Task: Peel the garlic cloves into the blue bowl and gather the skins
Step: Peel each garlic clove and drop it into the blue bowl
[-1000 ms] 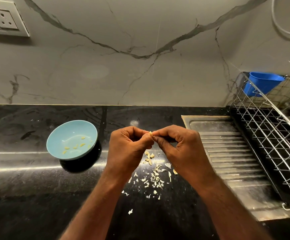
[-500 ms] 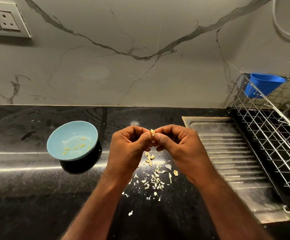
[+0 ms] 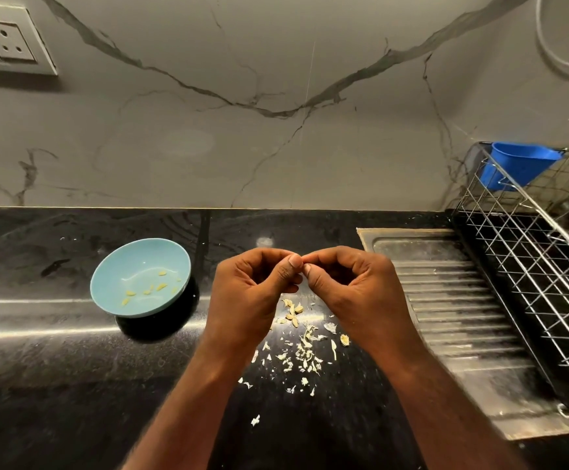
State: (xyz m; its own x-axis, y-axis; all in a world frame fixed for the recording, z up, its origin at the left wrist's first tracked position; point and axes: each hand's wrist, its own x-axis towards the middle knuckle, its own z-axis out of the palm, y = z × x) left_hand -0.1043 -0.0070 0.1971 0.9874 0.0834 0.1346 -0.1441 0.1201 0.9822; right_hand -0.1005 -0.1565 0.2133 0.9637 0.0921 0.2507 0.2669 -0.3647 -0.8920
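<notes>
Gripping a mostly hidden garlic clove in curled fingers (image 3: 290, 270) of left hand (image 3: 252, 295) and right hand (image 3: 354, 290) above the skins (image 3: 305, 354) on the counter (image 3: 55, 371), so probably best to pick gently with thumbnails, then drop left into the blue bowl (image 3: 130, 259).

The round light-blue bowl (image 3: 130, 256), peeled garlic cloves (image 3: 161, 286) in it, sits on the black stone desk (image 3: 55, 368); papery garlic skins (image 3: 305, 354) lie right of it, nearer the front edge, left of the steel draining board (image 3: 452, 300)

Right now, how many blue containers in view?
2: light blue bowl on the black counter, left; darker blue cup in the wire rack, far right.
</notes>
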